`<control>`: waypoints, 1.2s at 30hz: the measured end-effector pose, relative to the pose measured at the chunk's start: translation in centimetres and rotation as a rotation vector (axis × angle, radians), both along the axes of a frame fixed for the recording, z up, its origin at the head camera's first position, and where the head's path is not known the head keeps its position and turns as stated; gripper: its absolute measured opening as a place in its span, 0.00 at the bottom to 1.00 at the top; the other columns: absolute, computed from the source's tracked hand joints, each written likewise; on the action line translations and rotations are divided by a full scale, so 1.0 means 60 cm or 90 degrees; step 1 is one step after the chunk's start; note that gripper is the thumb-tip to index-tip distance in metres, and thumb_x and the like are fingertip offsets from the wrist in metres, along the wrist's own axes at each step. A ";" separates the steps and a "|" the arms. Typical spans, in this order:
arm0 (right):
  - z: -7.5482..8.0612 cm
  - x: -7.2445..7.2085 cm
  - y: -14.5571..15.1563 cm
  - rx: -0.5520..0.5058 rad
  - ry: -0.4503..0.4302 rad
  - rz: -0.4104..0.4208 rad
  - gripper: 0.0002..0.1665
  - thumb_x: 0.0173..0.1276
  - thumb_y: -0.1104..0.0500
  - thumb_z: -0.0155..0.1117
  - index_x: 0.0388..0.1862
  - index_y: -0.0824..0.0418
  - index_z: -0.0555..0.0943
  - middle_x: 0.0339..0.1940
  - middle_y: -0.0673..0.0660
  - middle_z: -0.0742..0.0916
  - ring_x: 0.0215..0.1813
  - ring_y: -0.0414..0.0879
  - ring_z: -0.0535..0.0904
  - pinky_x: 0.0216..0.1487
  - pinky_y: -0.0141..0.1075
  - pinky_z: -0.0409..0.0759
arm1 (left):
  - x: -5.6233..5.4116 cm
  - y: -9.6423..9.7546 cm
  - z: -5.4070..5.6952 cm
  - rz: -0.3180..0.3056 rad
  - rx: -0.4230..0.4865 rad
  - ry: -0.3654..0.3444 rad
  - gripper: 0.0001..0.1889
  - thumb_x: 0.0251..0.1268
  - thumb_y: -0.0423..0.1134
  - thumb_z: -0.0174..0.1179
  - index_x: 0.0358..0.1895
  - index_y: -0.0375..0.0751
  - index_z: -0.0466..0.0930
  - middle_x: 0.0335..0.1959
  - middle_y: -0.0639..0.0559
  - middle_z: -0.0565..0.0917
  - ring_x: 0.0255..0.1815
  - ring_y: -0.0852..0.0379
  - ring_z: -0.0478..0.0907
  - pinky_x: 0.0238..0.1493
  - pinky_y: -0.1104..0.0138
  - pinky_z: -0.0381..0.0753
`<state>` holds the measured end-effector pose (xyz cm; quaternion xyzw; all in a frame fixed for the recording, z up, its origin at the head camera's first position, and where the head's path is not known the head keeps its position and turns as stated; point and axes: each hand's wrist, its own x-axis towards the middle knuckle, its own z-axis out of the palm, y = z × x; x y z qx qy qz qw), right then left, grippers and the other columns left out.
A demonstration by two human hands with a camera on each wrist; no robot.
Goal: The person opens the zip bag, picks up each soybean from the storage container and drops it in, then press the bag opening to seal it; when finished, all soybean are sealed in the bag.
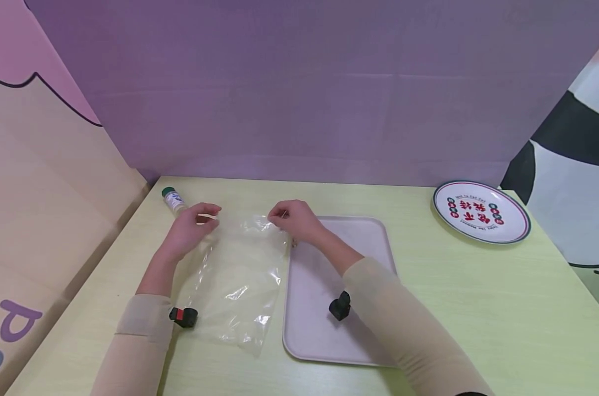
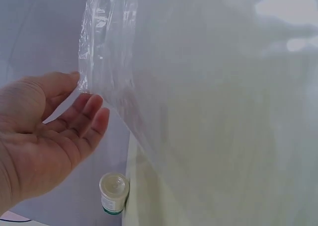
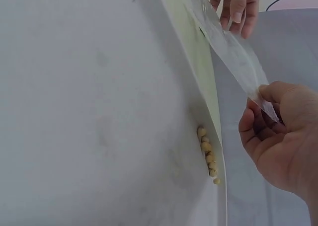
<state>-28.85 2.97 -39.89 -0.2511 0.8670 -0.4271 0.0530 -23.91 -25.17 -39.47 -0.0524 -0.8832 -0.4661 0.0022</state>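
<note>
A clear plastic bag [image 1: 237,275] hangs between both hands, its top edge stretched flat and its sheet wrinkled and shiny. At its upper left corner, the left hand [image 1: 192,225] pinches the edge between thumb and forefinger, the other fingers loosely bent. The right hand [image 1: 296,220] grips the upper right corner, thumb pressed against curled fingers with a bit of film poking out. Below the right hand lies a tray [image 1: 339,341], pale and rectangular. Along its far left rim sits a row of small round yellowish balls [image 3: 207,154].
Beyond the left hand, a small bottle [image 1: 172,199] with a green cap and a white label is on the table [image 1: 457,319]. An oval plate [image 1: 482,231] with red lettering and a dark rim stands at the back right. A purple partition [image 1: 299,110] closes off the far side.
</note>
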 end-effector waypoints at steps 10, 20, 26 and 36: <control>0.002 0.014 0.020 -0.166 -0.094 -0.118 0.10 0.73 0.62 0.65 0.47 0.67 0.86 0.36 0.56 0.87 0.35 0.45 0.81 0.38 0.33 0.81 | 0.004 0.018 0.027 0.052 0.040 0.119 0.17 0.72 0.33 0.60 0.62 0.36 0.77 0.62 0.42 0.78 0.62 0.44 0.75 0.61 0.51 0.75; 0.014 0.041 0.025 -0.321 -0.230 -0.202 0.12 0.73 0.64 0.65 0.51 0.71 0.83 0.40 0.59 0.85 0.39 0.44 0.80 0.42 0.31 0.82 | 0.019 0.061 0.061 0.020 0.025 0.170 0.16 0.71 0.31 0.62 0.60 0.38 0.80 0.59 0.44 0.80 0.61 0.45 0.76 0.58 0.52 0.78; 0.021 0.060 0.033 -0.378 -0.284 -0.216 0.14 0.74 0.64 0.63 0.55 0.70 0.81 0.45 0.60 0.83 0.42 0.45 0.81 0.47 0.35 0.83 | 0.024 0.088 0.069 -0.004 0.018 0.160 0.16 0.71 0.31 0.62 0.60 0.39 0.80 0.59 0.46 0.80 0.60 0.48 0.76 0.58 0.54 0.78; 0.019 0.088 0.038 -0.506 -0.372 -0.236 0.14 0.73 0.64 0.65 0.53 0.72 0.80 0.36 0.56 0.84 0.36 0.45 0.84 0.42 0.35 0.84 | 0.024 0.137 0.062 -0.057 -0.009 0.148 0.15 0.70 0.31 0.62 0.58 0.38 0.80 0.56 0.46 0.82 0.57 0.49 0.77 0.56 0.56 0.79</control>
